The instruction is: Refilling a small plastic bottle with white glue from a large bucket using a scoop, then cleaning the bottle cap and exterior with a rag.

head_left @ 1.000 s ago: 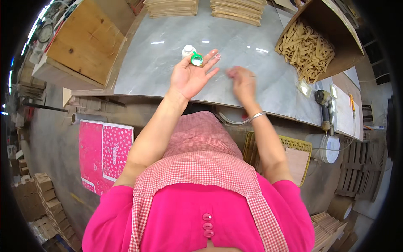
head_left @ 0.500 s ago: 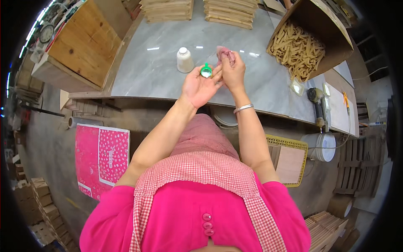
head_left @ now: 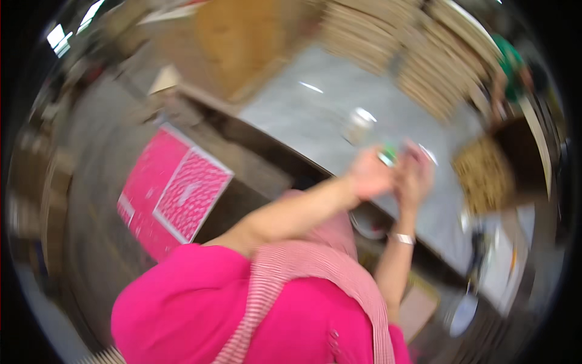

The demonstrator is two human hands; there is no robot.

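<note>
Motion blur smears both hands over the grey tabletop (head_left: 285,109). My left hand (head_left: 368,175) has a small round green cap-like thing (head_left: 388,156) with a bright middle at its fingers. Right beside it, close enough to touch, is my right hand (head_left: 417,182). A pinkish blur at its fingertips matches the crumpled pink cloth it held a moment before. A white bottle (head_left: 359,126) stands on the table just beyond my left hand.
Stacks of thin wooden boards (head_left: 359,36) lie at the table's back. A cardboard box (head_left: 527,155) of tan strips (head_left: 482,176) sits tipped at the right. Another person in green (head_left: 511,67) is at the far right. A pink patterned sheet (head_left: 176,191) is at the left.
The whole view has swung, so the table now slants down to the right. My hands appear farther right in it and remain together. A person in green has come into view.
</note>
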